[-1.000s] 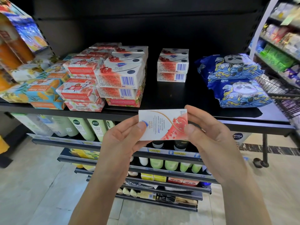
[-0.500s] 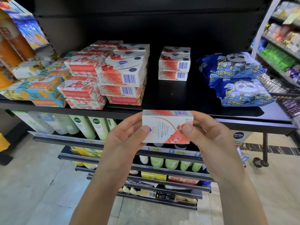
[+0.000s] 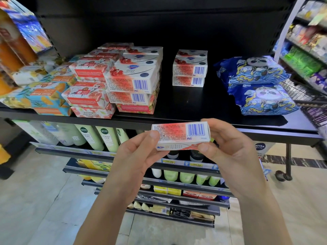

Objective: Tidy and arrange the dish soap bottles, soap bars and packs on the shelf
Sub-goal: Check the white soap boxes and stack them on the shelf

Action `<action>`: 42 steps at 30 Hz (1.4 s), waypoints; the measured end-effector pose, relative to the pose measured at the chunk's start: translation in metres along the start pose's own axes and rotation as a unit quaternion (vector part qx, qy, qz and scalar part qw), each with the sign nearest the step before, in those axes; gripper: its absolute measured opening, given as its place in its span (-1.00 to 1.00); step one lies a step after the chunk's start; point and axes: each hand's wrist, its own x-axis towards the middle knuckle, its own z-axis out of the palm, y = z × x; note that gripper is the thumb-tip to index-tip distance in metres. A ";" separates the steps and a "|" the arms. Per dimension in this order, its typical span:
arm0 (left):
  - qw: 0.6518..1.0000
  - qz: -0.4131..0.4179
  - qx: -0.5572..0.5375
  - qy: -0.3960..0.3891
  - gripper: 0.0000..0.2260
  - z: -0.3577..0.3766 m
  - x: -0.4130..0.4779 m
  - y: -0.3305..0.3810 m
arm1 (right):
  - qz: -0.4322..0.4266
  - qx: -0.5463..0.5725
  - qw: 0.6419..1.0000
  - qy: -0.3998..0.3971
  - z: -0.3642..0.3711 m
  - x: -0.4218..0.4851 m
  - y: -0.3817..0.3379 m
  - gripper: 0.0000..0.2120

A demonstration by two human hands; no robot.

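Black back panel (image 3: pixel 194 23) rises over pale tiled floor (image 3: pixel 35 200).

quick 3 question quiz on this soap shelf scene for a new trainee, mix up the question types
1. True or false: the left hand and right hand both pinch the soap box.
2. What lies at the right end of the soap shelf? A glass jars; B blue panda packs; C rolled towels.
3. Fill in: the held box's upturned side shows a ____.
Key: 1 true; 2 B; 3 barcode.
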 end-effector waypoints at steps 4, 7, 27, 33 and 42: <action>1.000 0.007 0.001 0.005 -0.70 -0.001 0.000 0.001 | 0.011 -0.009 1.000 -0.022 -0.002 0.001 0.000 -0.49; 1.000 0.007 -0.001 0.019 -0.51 -0.002 0.000 -0.001 | 0.044 -0.049 0.997 -0.025 -0.004 0.001 -0.003 -0.41; 0.999 0.033 0.019 0.006 -0.45 -0.004 0.001 -0.003 | 0.118 -0.026 0.993 0.012 -0.005 0.002 -0.002 -0.50; 0.999 0.036 0.015 -0.003 -0.38 -0.001 0.002 -0.001 | 0.064 0.019 0.998 -0.011 -0.007 0.004 0.002 -0.29; 0.998 0.022 -0.049 0.023 -0.63 0.007 0.002 0.001 | -0.004 0.015 1.000 -0.025 -0.004 0.005 0.005 -0.35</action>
